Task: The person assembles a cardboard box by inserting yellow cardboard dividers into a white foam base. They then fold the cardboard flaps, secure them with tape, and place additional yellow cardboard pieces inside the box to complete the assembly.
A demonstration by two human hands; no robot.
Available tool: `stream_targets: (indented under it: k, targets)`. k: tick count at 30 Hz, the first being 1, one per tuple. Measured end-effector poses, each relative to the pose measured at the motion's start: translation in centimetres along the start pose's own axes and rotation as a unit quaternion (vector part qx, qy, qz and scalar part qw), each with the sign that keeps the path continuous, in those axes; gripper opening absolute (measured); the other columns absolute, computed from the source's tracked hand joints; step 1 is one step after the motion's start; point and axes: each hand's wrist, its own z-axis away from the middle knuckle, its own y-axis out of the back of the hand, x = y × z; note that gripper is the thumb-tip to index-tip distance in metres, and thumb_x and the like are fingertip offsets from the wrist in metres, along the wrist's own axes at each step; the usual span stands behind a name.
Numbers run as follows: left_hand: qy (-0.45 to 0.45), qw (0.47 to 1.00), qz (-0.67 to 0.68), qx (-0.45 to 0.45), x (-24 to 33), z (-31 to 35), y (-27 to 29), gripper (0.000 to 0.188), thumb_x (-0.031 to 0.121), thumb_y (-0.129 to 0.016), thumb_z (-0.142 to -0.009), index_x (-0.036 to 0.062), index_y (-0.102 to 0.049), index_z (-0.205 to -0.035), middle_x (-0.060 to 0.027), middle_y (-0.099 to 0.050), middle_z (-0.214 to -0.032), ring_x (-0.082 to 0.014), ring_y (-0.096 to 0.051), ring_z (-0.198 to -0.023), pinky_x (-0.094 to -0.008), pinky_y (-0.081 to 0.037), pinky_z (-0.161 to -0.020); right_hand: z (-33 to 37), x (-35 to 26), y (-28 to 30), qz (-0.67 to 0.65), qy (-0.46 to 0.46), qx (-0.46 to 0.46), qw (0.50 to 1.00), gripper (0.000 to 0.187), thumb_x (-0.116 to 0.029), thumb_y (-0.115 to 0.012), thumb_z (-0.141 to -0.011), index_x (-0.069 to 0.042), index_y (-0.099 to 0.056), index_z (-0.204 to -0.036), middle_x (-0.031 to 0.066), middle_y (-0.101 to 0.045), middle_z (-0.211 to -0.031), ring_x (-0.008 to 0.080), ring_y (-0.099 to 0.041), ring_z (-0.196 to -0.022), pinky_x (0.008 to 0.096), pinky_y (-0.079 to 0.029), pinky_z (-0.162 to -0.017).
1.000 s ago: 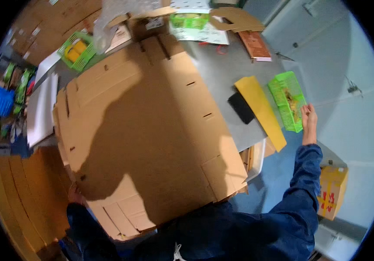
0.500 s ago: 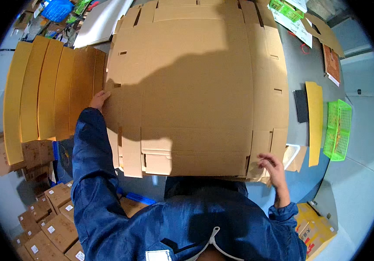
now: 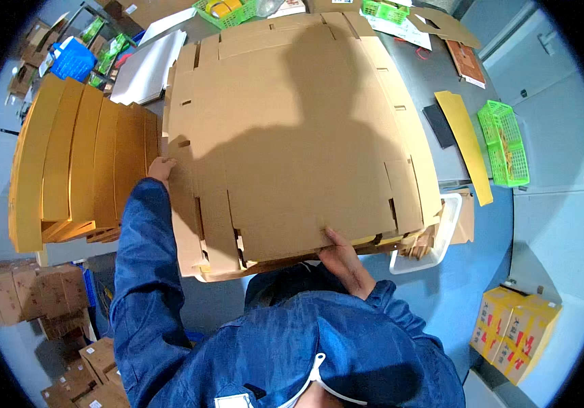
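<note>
A large, flat, slotted cardboard box blank (image 3: 292, 156) fills the middle of the bench, its edges cut with narrow slots and flaps. More cardboard layers show under its near edge. My left hand (image 3: 161, 168) grips the blank's left edge, the fingers partly hidden. At the near edge, right of the middle, my right hand (image 3: 341, 258) holds the same blank, thumb on top and the other fingers out of sight beneath. The shadow of my head and shoulders falls across the board.
Yellow-brown folded cartons (image 3: 84, 163) stand in a row at left. On the right lie a yellow strip (image 3: 465, 146), a dark pad (image 3: 438, 126) and a green basket (image 3: 503, 143). A white bin (image 3: 450, 228) sits by the near right corner. Taped boxes (image 3: 516, 333) rest lower right.
My right hand has moved left from the near right corner to the near edge and taken hold there. The view has shifted, and the blank now sits slightly turned.
</note>
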Motion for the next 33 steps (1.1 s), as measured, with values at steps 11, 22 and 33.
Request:
stream_targets:
  k: [11,22,33]
  targets:
    - [-0.064,0.729,0.402,-0.551,8.7,34.8,-13.4,0.050,0.038,-0.049,-0.094,0.0038,-0.042,-0.130,-0.0090,-0.055,-0.118,-0.0180,-0.050,-0.110,-0.0313,-0.037,-0.097,1.2,1.1,-1.6,0.033,0.027,-0.031,0.999,0.030,-0.006,-0.057,-0.088,-0.006,-0.051,-0.118,0.0061,-0.057,-0.117,0.0197,-0.053,-0.110,0.0349,-0.044,-0.097]
    - [0.176,0.480,0.800,-0.314,9.6,33.1,-25.9,0.026,0.018,-0.059,-0.090,0.0102,-0.054,-0.114,-0.0038,-0.058,-0.116,-0.0188,-0.051,-0.110,-0.0355,-0.040,-0.096,6.1,-2.7,-2.5,0.533,-0.086,-0.053,0.840,0.028,-0.014,-0.055,-0.091,0.001,-0.054,-0.114,0.0123,-0.061,-0.110,0.0232,-0.063,-0.093,0.0354,-0.052,-0.080]
    - [0.163,0.428,0.800,-0.387,9.8,32.3,-27.2,0.030,0.027,-0.049,-0.095,0.0095,-0.051,-0.120,-0.0055,-0.057,-0.116,-0.0202,-0.051,-0.108,-0.0369,-0.041,-0.093,-1.8,-6.2,-7.0,0.928,0.152,-0.135,0.312,0.050,-0.035,-0.068,-0.077,-0.003,-0.049,-0.110,0.0191,-0.056,-0.099,0.0376,-0.057,-0.092,0.0449,-0.048,-0.076]
